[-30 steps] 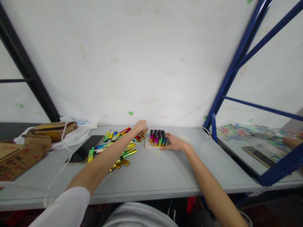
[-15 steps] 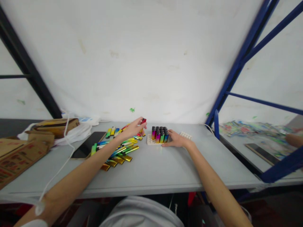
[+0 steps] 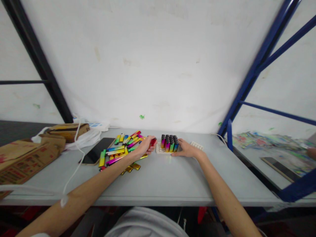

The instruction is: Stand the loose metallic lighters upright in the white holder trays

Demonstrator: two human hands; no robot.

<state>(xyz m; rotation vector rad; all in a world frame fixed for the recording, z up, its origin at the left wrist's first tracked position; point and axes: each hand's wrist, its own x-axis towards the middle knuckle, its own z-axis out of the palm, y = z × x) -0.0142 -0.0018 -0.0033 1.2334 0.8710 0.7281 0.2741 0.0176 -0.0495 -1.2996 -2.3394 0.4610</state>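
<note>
My left hand (image 3: 147,146) is closed around a red lighter (image 3: 153,142), just left of a white holed tray (image 3: 160,151). Several shiny, colour-graded lighters (image 3: 170,144) stand upright in that tray, their black tops upward. My right hand (image 3: 185,148) grips the tray's right end, thumb along the front and fingers behind, against the standing lighters. Under and beside my left forearm lies a loose pile of metallic lighters (image 3: 116,149) in gold, green, pink and blue. My left hand and forearm hide part of the pile.
A second white holed tray (image 3: 197,145) lies behind my right wrist. To the left are a dark phone (image 3: 98,151), cardboard boxes (image 3: 27,158) and a white cable (image 3: 77,161). A blue metal frame (image 3: 240,98) borders the grey table on the right, with another phone (image 3: 280,168) beyond it.
My left hand has come lower with the red lighter, down to the tray's left end. My right hand keeps its place at the tray. The camera view has shifted slightly.
</note>
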